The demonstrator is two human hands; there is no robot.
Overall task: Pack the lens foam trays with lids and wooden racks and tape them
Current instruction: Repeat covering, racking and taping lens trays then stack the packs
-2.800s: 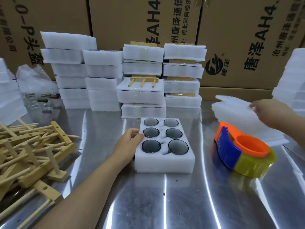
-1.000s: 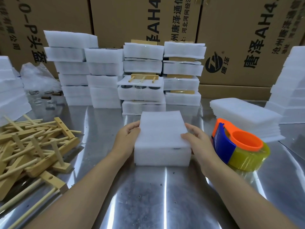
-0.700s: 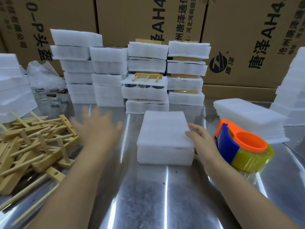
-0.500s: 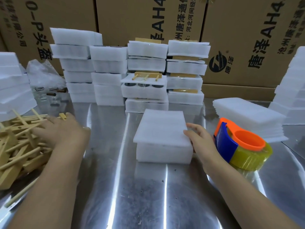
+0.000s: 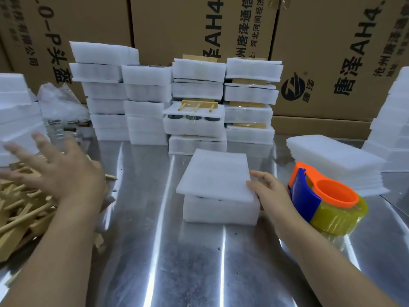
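Observation:
A white foam tray stands in the middle of the steel table, with a thin foam lid lying skewed on top so dark lens edges peek out under its front. My right hand rests with straight fingers against the right edge of lid and tray. My left hand hovers blurred, fingers spread, over the pile of wooden racks at the left and holds nothing. An orange and blue tape dispenser with yellowish tape sits just right of my right hand.
Stacks of packed foam trays line the back, some with wooden racks on top. A pile of spare foam lids lies at the right, more foam stacks at the far right and far left. Cardboard boxes form a wall behind.
My right hand fetched a lid and laid it over the tray. My left hand left the tray and swung to the wooden racks, where it now lifts with fingers spread. The lid has shifted askew.

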